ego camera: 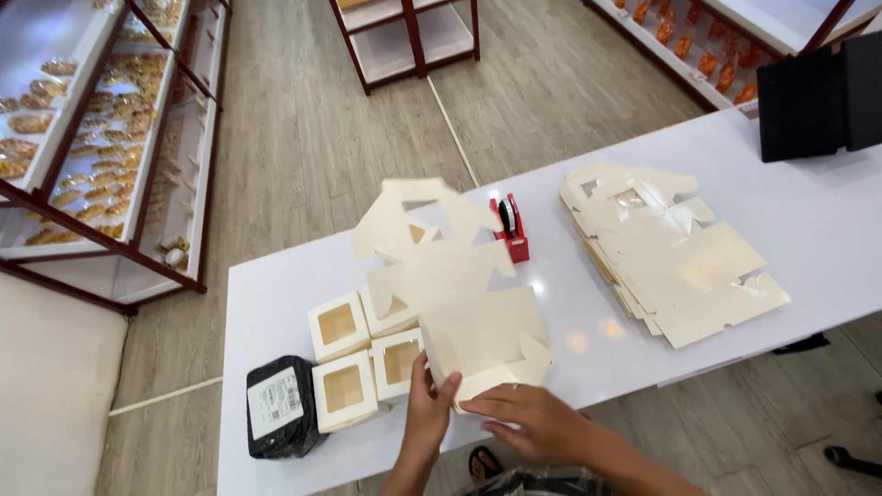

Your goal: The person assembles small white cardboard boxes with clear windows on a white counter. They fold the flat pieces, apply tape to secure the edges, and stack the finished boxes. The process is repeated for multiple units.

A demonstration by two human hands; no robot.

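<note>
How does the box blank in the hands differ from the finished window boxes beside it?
The box blank is unfolded, spread wide, and held up off the table by the left hand and right hand; the finished window boxes are folded into small cubes resting untouched on the white table. Both are cream card with window cutouts.

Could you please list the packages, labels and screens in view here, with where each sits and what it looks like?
Flat carton blank: cream, windowed, held by left hand and right hand.
Folded boxes: cream cubes with square windows, white table's near-left.
Blank stack: cream, table's right.
Black wrapped package: white label, near-left corner.
Black panel: far right, possibly a screen's back.
</note>
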